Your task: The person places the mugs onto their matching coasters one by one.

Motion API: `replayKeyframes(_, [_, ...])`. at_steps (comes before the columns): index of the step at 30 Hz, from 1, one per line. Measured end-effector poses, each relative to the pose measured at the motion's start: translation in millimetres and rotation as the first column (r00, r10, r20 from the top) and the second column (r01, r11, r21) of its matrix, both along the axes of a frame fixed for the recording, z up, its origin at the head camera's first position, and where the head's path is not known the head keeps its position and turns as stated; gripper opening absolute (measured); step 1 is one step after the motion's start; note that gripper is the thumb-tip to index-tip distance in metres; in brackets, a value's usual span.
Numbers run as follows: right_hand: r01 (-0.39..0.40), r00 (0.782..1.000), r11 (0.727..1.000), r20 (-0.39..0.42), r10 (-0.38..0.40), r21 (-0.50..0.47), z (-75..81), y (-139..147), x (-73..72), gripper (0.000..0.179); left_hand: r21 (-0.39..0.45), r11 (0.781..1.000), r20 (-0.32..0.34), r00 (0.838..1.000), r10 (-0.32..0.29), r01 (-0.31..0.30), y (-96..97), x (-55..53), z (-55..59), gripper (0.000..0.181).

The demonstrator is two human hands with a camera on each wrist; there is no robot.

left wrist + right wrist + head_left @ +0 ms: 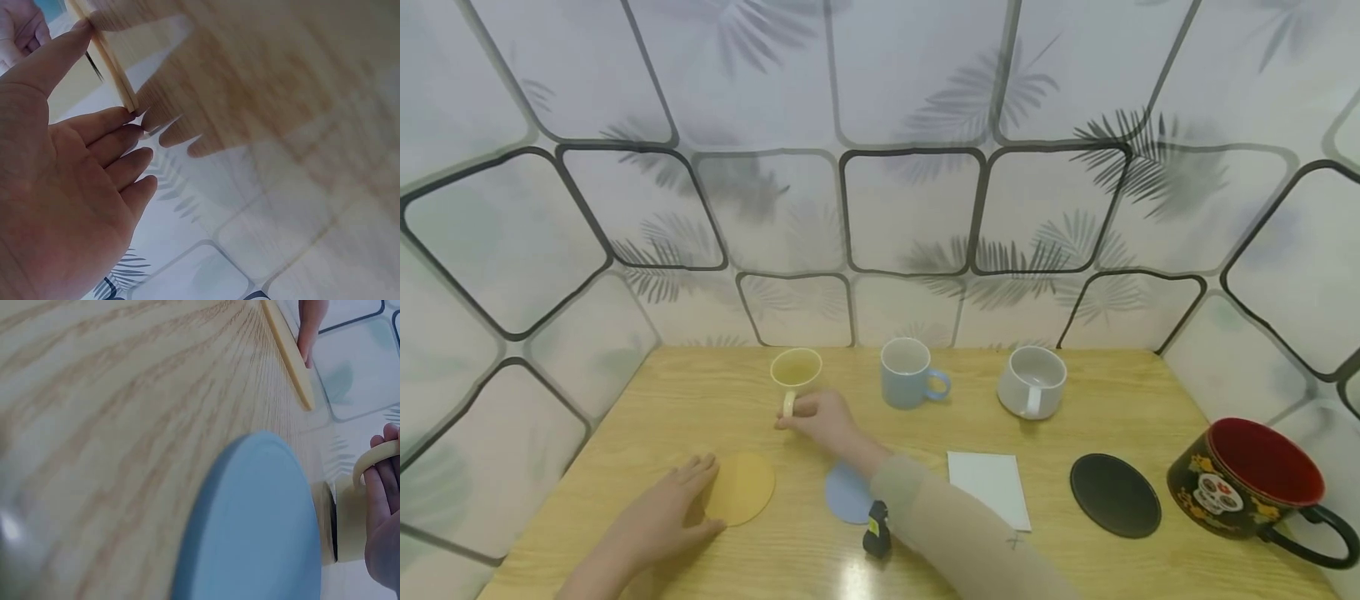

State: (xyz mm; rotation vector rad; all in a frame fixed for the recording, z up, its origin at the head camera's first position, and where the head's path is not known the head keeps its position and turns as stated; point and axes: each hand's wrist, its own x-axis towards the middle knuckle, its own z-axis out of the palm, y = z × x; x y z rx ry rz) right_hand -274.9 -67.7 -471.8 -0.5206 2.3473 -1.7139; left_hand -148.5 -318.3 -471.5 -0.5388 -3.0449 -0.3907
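My right hand (823, 421) pinches the handle of a pale yellow mug (796, 369) at the back left of the table. In the right wrist view, fingers of that hand (387, 506) pass by the curved handle of the yellow mug (351, 519). My left hand (662, 508) lies at the left edge of a round yellow coaster (748, 490). Seen from the left wrist, the thumb and forefinger of the left hand (81, 169), nearly straight and spread, touch the rim of the coaster (112, 69). A round blue coaster (846, 493) is partly hidden under my right forearm.
A blue mug (904, 375) and a white mug (1030, 383) stand along the back. To the right are a white square coaster (988, 487), a black round coaster (1115, 494) and a black skull-patterned mug (1217, 492) with a red inside. A patterned wall covering (917, 208) borders the wooden table.
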Motion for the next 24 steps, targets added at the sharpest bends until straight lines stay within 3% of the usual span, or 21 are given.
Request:
replayKeyframes(7, [-0.017, 1.000, 1.000, 0.010, 0.017, -0.017, 4.5, 0, 7.5, 0.014, 0.003, 1.000, -0.003, 1.000, 0.004, -0.004, -0.3, 0.1, -2.2, 0.087])
replayKeyframes(24, [-0.056, 0.997, 0.994, -0.065, 0.051, -0.089, 13.0, -10, 27.9, 0.016, 0.004, 1.000, 0.012, 1.000, 0.007, -0.007, -0.8, 0.0, -1.3, 0.087])
